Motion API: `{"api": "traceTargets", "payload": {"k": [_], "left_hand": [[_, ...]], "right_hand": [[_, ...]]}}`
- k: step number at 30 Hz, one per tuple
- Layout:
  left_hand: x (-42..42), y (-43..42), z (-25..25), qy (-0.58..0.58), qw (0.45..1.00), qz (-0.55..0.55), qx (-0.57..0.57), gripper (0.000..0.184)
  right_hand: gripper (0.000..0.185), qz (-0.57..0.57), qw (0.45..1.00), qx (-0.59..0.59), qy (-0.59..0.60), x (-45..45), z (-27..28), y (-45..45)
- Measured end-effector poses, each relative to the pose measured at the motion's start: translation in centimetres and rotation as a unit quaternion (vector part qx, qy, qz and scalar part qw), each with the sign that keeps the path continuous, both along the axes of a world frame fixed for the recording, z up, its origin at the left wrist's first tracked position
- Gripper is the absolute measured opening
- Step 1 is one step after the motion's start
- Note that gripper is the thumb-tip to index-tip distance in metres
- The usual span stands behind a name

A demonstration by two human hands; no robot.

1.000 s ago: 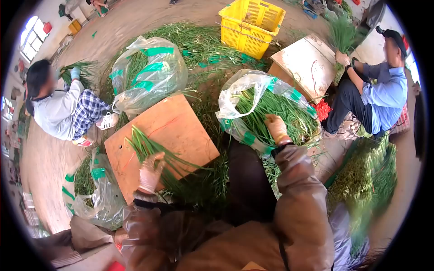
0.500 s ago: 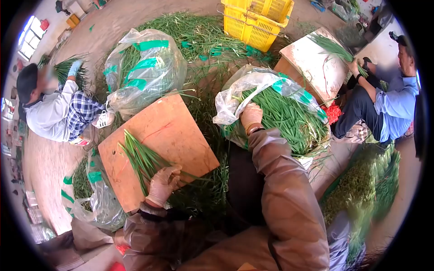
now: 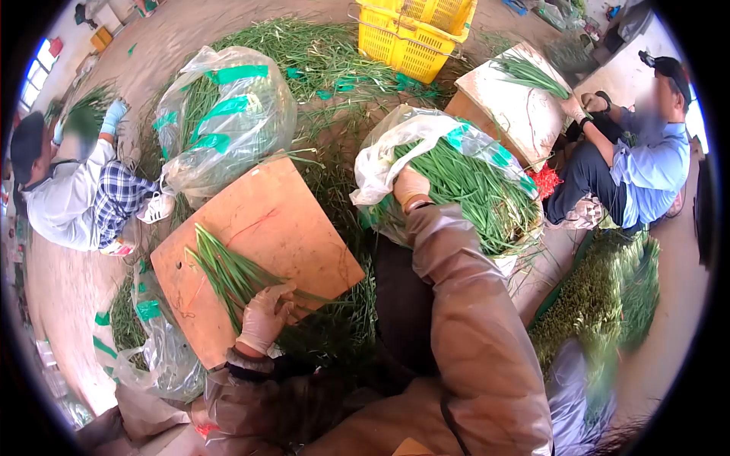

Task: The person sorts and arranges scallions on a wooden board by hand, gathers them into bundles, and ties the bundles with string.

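On a tilted brown board (image 3: 258, 220) lies a small bunch of long green stalks (image 3: 228, 270). My left hand (image 3: 265, 315), in a pale glove, rests at the lower part of this bunch with its fingers curled; what they hold is hard to make out. My right hand (image 3: 411, 186), also gloved, is at the left side of an open clear plastic bag (image 3: 372, 163) with green tape, at the edge of the stalks (image 3: 471, 194) inside. Its fingertips are hidden by the bag and stalks.
A taped plastic bag (image 3: 228, 121) stands behind the board, another (image 3: 163, 349) at its left. Yellow crates (image 3: 407, 42) stand at the back. One co-worker (image 3: 68, 190) sits left; another (image 3: 646, 159) sits right by a pale board (image 3: 513, 99). More greens (image 3: 601, 289) lie right.
My right hand has moved left from over the stalks to the bag's left side. My left hand has shifted slightly down along the bunch. The right co-worker's bunch now lies on the pale board.
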State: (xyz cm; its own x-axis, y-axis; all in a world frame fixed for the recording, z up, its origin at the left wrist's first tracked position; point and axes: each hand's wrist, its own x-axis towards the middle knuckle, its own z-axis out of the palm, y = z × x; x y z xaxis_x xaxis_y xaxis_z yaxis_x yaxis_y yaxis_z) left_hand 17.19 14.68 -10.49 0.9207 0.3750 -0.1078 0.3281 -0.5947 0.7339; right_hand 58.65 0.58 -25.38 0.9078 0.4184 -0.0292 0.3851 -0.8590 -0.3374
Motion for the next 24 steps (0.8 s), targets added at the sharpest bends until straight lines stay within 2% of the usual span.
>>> {"api": "traceTargets", "payload": {"k": [3,5,7,9,10,11,13,14,15,17,18,19,21,24], "left_hand": [[-0.3,0.0,-0.4,0.016,0.999,0.018,-0.021,0.042],[-0.6,0.1,-0.5,0.007,0.999,0.024,-0.037,0.042],[-0.7,-0.2,0.2,-0.006,1.0,0.017,-0.011,0.042],[-0.8,-0.4,0.4,-0.006,0.999,0.033,-0.029,0.04],[-0.9,-0.5,0.4,0.0,0.998,0.047,-0.047,0.038],[-1.0,-0.5,0.3,-0.003,0.998,0.049,-0.047,0.038],[-1.0,-0.6,-0.1,-0.012,0.999,0.036,-0.012,0.036],[-0.7,-0.6,-0.3,-0.014,0.999,0.037,-0.011,0.036],[-0.5,-0.7,-0.4,-0.026,0.999,0.027,0.002,0.035],[0.0,-0.7,-0.5,-0.037,0.999,0.017,0.018,0.034],[0.2,-0.9,-0.4,-0.03,0.999,0.016,-0.009,0.033],[0.6,-1.0,-0.4,-0.023,0.999,0.015,-0.035,0.033],[1.2,-1.3,-0.7,-0.03,0.998,0.015,-0.053,0.032],[2.1,-2.5,0.1,-0.035,0.995,0.027,-0.09,0.032]], "right_hand": [[0.038,-0.022,0.996,0.003,0.089,0.2,4.0,-1.8],[0.043,-0.024,0.996,0.012,0.09,4.1,1.5,-4.3],[0.052,0.222,0.971,0.01,0.087,8.0,0.3,-7.1],[0.055,0.055,0.963,0.078,0.252,6.2,8.1,-8.9],[0.046,0.046,0.92,0.2,0.332,7.3,7.7,-10.3],[0.046,0.053,0.889,0.268,0.367,6.3,10.1,-10.7],[0.051,0.053,0.856,0.376,0.35,4.8,11.2,-11.4],[0.059,0.076,0.886,0.351,0.293,4.5,11.3,-11.8],[0.052,0.057,0.894,0.343,0.284,3.4,12.3,-12.0],[0.055,0.0,0.912,0.363,0.193,0.5,14.0,-12.4],[0.06,-0.007,0.913,0.374,0.162,-0.1,14.0,-12.6],[0.059,0.003,0.892,0.427,0.149,-1.0,14.0,-12.8],[0.059,0.039,0.884,0.461,0.068,-2.9,14.5,-12.7],[0.059,0.021,0.905,0.423,0.045,-6.0,16.2,-13.7]]}}
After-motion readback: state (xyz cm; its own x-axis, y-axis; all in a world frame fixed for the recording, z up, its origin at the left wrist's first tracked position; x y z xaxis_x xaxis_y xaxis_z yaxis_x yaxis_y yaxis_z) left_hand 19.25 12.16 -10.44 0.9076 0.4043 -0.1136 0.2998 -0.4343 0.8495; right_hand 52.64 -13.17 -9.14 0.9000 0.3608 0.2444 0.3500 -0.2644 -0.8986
